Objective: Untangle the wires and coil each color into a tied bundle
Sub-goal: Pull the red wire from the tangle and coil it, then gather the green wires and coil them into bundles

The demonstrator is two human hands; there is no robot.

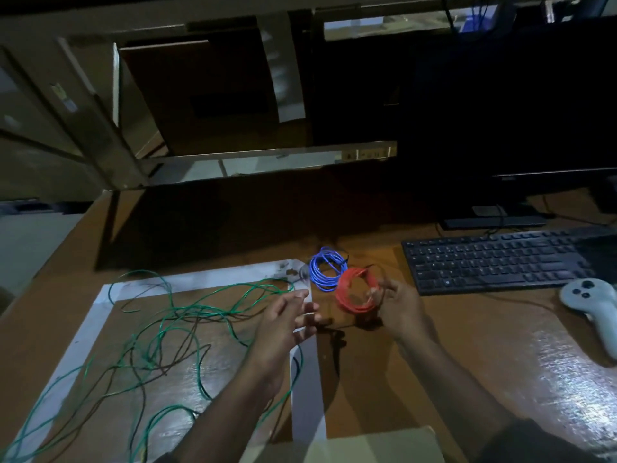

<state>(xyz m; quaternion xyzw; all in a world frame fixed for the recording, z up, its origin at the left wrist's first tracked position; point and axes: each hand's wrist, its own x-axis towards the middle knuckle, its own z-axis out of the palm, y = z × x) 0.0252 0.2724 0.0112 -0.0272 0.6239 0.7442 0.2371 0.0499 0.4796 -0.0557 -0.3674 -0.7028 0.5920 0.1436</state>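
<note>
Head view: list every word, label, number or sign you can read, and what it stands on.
No text here can be read.
Keyboard: key legends too small and blurred.
Sticker on the slanted frame at upper left: blurred, unreadable.
Monitor: dark, and the mark on its lower edge is illegible.
White controller: buttons only, no lettering visible.

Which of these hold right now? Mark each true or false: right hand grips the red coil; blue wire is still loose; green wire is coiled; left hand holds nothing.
1. The right hand grips the red coil. True.
2. The blue wire lies loose. False: it is a coil, beside the red one.
3. The green wire is coiled. False: it sprawls uncoiled across the desk, mixed with a dark wire.
4. The left hand holds nothing. True.
</note>
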